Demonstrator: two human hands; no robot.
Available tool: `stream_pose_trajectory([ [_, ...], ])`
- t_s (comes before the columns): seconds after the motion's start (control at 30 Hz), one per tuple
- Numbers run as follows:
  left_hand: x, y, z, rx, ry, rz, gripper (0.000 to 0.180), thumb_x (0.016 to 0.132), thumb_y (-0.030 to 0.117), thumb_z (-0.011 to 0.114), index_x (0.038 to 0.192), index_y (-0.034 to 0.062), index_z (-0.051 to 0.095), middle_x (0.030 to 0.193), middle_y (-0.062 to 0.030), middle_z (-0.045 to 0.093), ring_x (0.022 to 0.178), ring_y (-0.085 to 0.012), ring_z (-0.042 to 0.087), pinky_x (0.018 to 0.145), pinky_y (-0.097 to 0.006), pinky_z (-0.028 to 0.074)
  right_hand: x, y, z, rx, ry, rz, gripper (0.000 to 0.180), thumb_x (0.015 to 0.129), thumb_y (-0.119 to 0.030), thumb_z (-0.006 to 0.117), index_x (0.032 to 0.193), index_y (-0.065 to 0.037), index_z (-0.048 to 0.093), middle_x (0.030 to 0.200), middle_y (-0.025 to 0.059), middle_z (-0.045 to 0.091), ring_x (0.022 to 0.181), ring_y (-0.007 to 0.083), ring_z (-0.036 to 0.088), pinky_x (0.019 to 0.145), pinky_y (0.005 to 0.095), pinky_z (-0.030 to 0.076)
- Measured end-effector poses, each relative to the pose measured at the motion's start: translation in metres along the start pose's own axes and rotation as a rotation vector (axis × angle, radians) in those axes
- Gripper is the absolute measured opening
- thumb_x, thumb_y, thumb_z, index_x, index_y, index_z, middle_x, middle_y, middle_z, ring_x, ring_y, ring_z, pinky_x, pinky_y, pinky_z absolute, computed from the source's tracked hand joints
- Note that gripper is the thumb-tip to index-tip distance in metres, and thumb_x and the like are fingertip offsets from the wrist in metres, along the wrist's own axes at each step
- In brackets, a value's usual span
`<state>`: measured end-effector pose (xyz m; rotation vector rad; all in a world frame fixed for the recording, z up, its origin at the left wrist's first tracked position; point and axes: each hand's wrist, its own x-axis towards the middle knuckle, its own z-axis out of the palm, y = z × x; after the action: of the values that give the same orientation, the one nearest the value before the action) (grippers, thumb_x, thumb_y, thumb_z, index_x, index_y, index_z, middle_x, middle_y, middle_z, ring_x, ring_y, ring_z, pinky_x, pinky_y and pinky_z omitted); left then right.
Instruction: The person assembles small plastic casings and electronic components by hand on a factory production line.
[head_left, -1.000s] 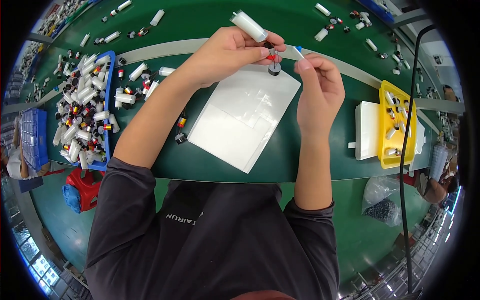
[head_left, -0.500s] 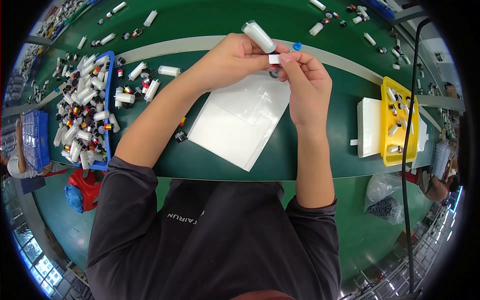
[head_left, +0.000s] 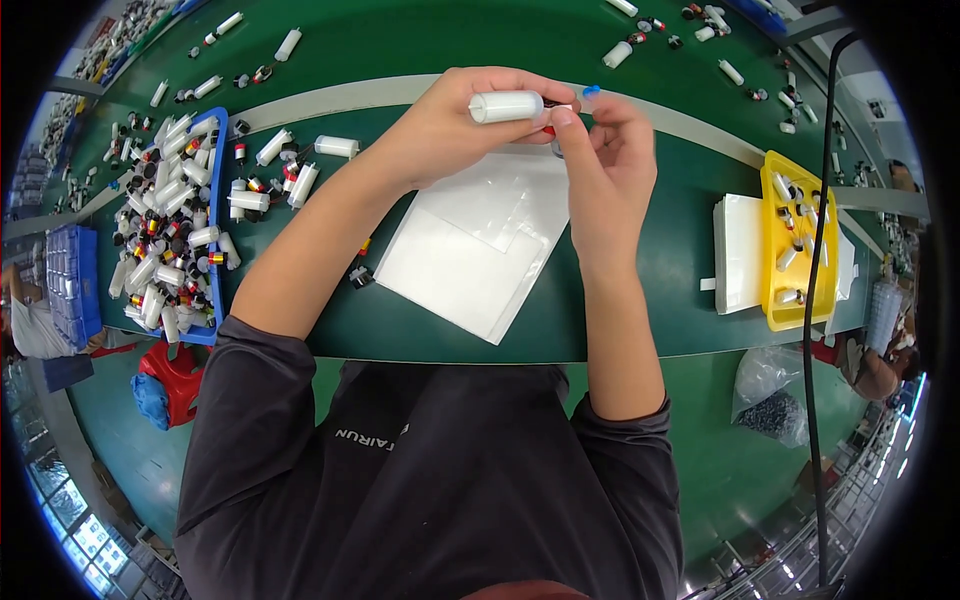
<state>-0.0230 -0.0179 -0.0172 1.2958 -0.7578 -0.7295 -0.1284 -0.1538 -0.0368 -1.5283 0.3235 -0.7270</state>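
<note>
A white plastic cylinder (head_left: 506, 107) with dark wiring at its right end lies nearly level in my left hand (head_left: 480, 125), whose fingers are closed round it. My right hand (head_left: 612, 165) pinches at that wired end with thumb and forefinger, where a bit of a small white label shows at the fingertips. A red part (head_left: 549, 130) peeks out between the hands; the rest there is covered by fingers. Below the hands lies a white sheet in a clear sleeve (head_left: 460, 270). A small blue piece (head_left: 591, 91) sits just beyond my right fingers.
At left, a blue tray (head_left: 219, 170) is heaped with similar white cylinders; several loose ones (head_left: 300, 185) lie beside it. A yellow tray (head_left: 825, 265) with a few parts stands right, by a white stack (head_left: 737, 255). A black cable (head_left: 812, 330) hangs in front. More parts lie on the green belt (head_left: 400, 40).
The cylinder has swung from tilted up to nearly level, its free end now toward the left. The white label shows less between my fingers. Parts on the far belt have shifted left.
</note>
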Motion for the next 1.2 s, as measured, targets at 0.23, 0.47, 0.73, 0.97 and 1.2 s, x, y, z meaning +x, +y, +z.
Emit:
stream_pose_trajectory([
  [0.23,-0.003,0.005,0.01,-0.149,-0.017,0.024,0.033,0.099,0.003,0.059,0.132,-0.0046,0.06,0.125,-0.0155,0.066,0.112,-0.022,0.067,0.099,-0.031,0.056,0.017,-0.001,-0.011,0.483,-0.154,0.298,0.024,0.094,-0.012,0.07,0.113,-0.004,0.058,0.102,0.0003,0.058,0.091,0.0074,0.054,0.075,0.0218,0.043],
  [0.47,0.029,0.018,-0.126,0.882,0.268,0.239,0.033,0.095,0.008,0.065,0.128,0.0048,0.066,0.119,-0.0132,0.072,0.108,-0.0229,0.07,0.093,-0.032,0.056,-0.037,-0.044,-0.036,-0.573,-0.56,-0.017,0.018,0.087,-0.009,0.067,0.101,0.001,0.07,0.087,0.0179,0.065,0.077,0.0286,0.067,0.069,0.0359,0.054],
  [0.73,0.069,-0.003,-0.178,1.554,0.26,0.104,0.036,0.095,0.025,0.063,0.126,0.0073,0.067,0.117,-0.016,0.071,0.109,-0.0317,0.068,0.096,-0.041,0.053,-0.091,-0.034,-0.03,-1.003,-0.613,-0.14,0.036,0.086,-0.006,0.068,0.116,0.012,0.06,0.107,0.0167,0.056,0.089,0.0295,0.066,0.076,0.0341,0.058],
  [0.97,0.161,-0.054,-0.012,1.343,0.319,-0.073,0.045,0.08,0.05,0.069,0.099,0.01,0.078,0.1,-0.009,0.074,0.094,-0.0277,0.071,0.079,-0.044,0.055,-0.089,-0.036,-0.025,-0.983,-0.609,-0.089,0.033,0.084,-0.003,0.068,0.112,0.012,0.058,0.112,0.0199,0.053,0.091,0.0322,0.065,0.08,0.0376,0.057],
  [1.2,0.173,-0.064,-0.011,1.315,0.238,-0.051,0.046,0.079,0.051,0.072,0.107,0.0152,0.073,0.102,-0.0045,0.072,0.094,-0.0242,0.069,0.082,-0.039,0.053,-0.087,-0.034,-0.022,-0.942,-0.626,-0.076,0.025,0.083,-0.003,0.067,0.102,0.008,0.055,0.111,0.0224,0.053,0.089,0.0358,0.065,0.079,0.0408,0.057],
])
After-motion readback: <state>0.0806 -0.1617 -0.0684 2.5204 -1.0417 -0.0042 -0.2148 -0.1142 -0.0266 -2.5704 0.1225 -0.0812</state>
